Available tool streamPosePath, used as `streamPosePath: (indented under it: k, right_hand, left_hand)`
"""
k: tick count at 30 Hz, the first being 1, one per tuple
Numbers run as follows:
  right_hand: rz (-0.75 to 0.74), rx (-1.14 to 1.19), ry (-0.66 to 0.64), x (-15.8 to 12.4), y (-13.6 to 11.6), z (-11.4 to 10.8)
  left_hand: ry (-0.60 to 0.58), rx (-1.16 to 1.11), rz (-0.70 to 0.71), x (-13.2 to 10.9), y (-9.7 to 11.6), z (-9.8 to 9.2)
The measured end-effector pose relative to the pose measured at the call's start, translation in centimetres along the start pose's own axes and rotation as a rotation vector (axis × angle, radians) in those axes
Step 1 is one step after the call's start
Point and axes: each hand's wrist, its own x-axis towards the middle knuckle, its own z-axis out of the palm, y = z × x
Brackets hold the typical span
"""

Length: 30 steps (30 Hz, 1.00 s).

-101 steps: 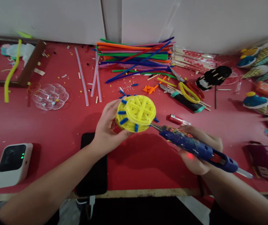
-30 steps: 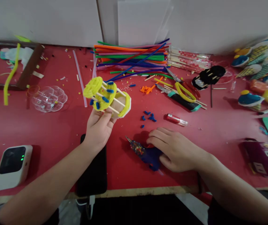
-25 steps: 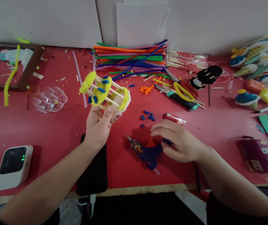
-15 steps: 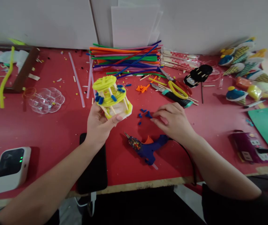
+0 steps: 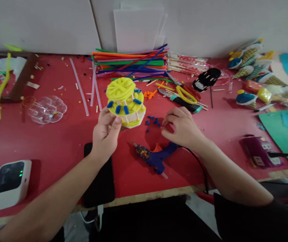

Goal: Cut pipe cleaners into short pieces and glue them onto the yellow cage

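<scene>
My left hand [image 5: 106, 134] grips a two-tiered yellow pipe-cleaner model [image 5: 125, 102] by its lower left side, thumb in front. Short wooden sticks hold its tiers apart above a white base, and blue tufts sit around the middle tier. My right hand [image 5: 183, 129] rests low over the table, thumb and forefinger curled together at the edge of several cut blue pipe-cleaner bits [image 5: 155, 121]. Whether a bit is between those fingertips is too small to tell. Below both hands lies a blue glue gun [image 5: 156, 158], its nozzle pointing up-left and its cord passing under my right forearm.
Coloured pipe cleaners [image 5: 131, 64] lie along the wall. Yellow-handled scissors [image 5: 185, 95], pliers [image 5: 181, 101] and a black model [image 5: 206, 79] stand to the right of them. A phone [image 5: 100, 181], white device [image 5: 10, 185], clear flower-shaped tray [image 5: 47, 110] and purple box [image 5: 262, 151] surround the work area.
The yellow model has been turned and tipped more upright in my left hand, showing more of its top. My right hand's fingertips have drawn slightly back from the blue bits.
</scene>
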Motion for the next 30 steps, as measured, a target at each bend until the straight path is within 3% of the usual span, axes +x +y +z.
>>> streamPosePath:
  k: [5, 14, 17, 22, 26, 30]
  right_hand:
    - [0.071, -0.045, 0.062, 0.1, -0.3, 0.2]
    - [-0.032, -0.014, 0.050, 0.2, 0.2, 0.8]
    - [-0.089, 0.108, 0.110, 0.5, -0.5, -0.3]
    - [-0.135, 0.324, 0.167, 2.0, -3.7, -4.0]
    - [-0.213, 0.314, 0.207, 3.2, -6.3, -5.9]
    - [-0.262, 0.251, 0.233, 4.1, -7.3, -6.2]
  left_hand:
    - [0.009, -0.034, -0.004, -0.1, -0.3, -0.1]
    - [0.057, 0.031, 0.034, 0.0, -0.6, -0.3]
    - [0.076, 0.121, 0.078, 0.1, -0.5, -0.4]
    - [0.080, 0.214, 0.126, -0.1, -0.2, -0.5]
    - [0.077, 0.322, 0.207, -0.1, 0.2, -0.6]
    - [0.073, 0.397, 0.279, -0.1, 0.4, -0.7]
